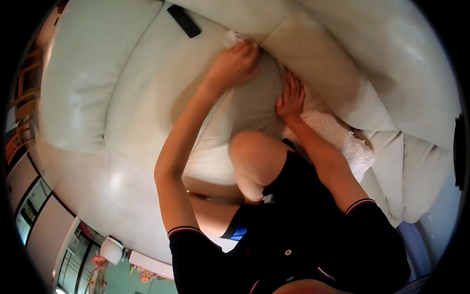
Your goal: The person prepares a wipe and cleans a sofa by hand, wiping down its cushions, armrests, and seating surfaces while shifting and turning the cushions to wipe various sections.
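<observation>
On a pale leather sofa (142,88), my left hand (235,66) is closed on a crumpled white tissue (234,38), at the crease where seat and backrest meet. Part of the tissue sticks out beyond the fingers. Lower and to the right, my right hand (291,98) lies on the sofa by the backrest with its fingers stretched out and nothing in it. A fluffy white cushion or cloth (338,139) is beside my right wrist and forearm. My bent knee rests on the seat between my arms.
A black remote-like object (184,21) lies on the seat, up and left of my left hand. Wooden chairs (24,103) stand at the far left edge. At the lower left are a white rounded object (112,250) and a shelf with small items (152,267).
</observation>
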`<action>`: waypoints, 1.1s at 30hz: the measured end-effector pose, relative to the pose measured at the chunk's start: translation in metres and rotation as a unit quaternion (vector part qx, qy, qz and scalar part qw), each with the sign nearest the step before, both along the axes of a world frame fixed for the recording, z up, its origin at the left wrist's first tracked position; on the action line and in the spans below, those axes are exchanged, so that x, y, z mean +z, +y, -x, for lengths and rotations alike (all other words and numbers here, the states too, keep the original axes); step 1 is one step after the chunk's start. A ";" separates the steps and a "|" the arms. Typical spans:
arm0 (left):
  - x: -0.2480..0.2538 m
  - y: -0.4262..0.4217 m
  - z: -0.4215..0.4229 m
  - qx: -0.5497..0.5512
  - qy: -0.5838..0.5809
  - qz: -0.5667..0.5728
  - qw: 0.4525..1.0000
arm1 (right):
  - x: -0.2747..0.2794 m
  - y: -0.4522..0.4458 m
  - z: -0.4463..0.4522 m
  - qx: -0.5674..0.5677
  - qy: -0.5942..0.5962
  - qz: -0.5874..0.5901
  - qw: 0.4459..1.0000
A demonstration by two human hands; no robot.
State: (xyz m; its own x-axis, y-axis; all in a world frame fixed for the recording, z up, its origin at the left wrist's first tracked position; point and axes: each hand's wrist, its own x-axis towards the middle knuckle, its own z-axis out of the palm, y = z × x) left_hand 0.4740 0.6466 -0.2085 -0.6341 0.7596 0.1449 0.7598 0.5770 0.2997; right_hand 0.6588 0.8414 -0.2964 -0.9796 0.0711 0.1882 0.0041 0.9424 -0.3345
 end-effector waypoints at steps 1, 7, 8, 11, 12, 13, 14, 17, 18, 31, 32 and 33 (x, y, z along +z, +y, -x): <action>0.001 -0.003 0.000 -0.003 -0.007 0.007 1.000 | 0.001 0.000 0.003 0.000 0.009 -0.017 1.000; -0.005 -0.014 -0.016 -0.101 -0.048 -0.058 0.992 | -0.008 0.015 -0.004 -0.015 0.007 -0.028 0.999; 0.001 -0.019 -0.019 -0.109 -0.058 -0.057 0.991 | -0.006 0.013 -0.004 -0.010 0.017 -0.015 1.000; 0.007 -0.027 -0.039 -0.084 -0.080 0.006 0.993 | -0.011 0.018 -0.012 -0.009 -0.003 -0.012 1.000; 0.009 -0.031 -0.042 -0.082 -0.085 -0.003 0.993 | -0.006 0.016 -0.015 -0.016 -0.008 -0.003 1.000; 0.006 -0.031 -0.043 -0.081 -0.086 -0.014 0.993 | -0.006 0.017 -0.017 -0.013 -0.008 0.007 1.000; 0.002 -0.031 -0.040 -0.088 -0.088 -0.008 0.992 | -0.004 0.020 -0.014 -0.010 -0.008 0.015 1.000; -0.007 -0.033 -0.041 -0.118 -0.059 0.002 0.991 | 0.003 0.020 -0.015 -0.017 -0.066 0.015 0.998; -0.006 -0.035 -0.042 -0.118 -0.035 0.010 0.992 | 0.006 0.018 -0.016 -0.018 -0.077 0.024 0.997; -0.013 -0.044 -0.046 -0.062 0.058 0.021 0.996 | 0.032 0.003 -0.004 0.001 0.030 0.034 0.999; -0.022 -0.048 -0.041 -0.062 0.034 0.015 0.997 | 0.029 0.004 -0.005 -0.004 0.013 0.033 0.999; -0.025 -0.049 -0.039 -0.061 0.042 0.014 0.997 | 0.026 0.005 -0.002 -0.010 -0.002 0.032 0.999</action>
State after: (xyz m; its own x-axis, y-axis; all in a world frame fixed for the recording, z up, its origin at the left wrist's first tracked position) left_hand 0.5132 0.5973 -0.2340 -0.5227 0.8353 0.1708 0.8468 0.4854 0.2176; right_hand 0.6610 0.8468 -0.2708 -0.9785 0.1020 0.1791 0.0237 0.9189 -0.3938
